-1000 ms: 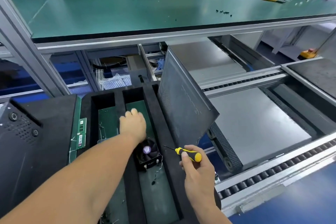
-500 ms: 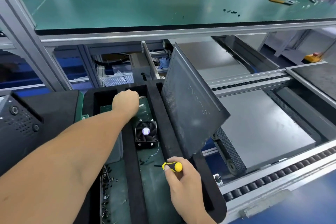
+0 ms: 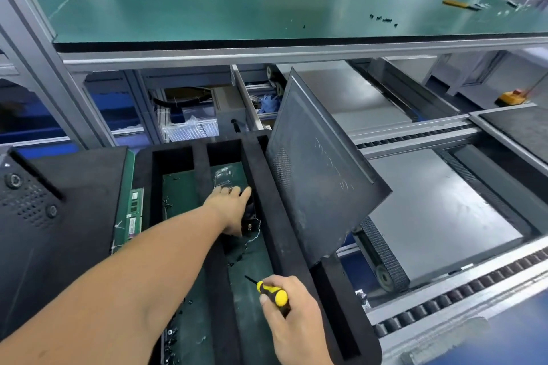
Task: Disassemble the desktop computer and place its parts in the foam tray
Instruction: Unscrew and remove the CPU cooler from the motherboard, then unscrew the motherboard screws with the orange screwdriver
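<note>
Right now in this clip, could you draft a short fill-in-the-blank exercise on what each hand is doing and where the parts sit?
1. The right hand grips a yellow-and-black ____.
2. The left hand rests on the black cooler fan inside the black foam ____.
3. The dark grey metal side panel stands tilted in the tray's ____ slot.

Missing words: screwdriver; tray; rightmost

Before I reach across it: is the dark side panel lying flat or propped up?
Propped up: the side panel stands tilted, lower edge in the foam tray.
</note>
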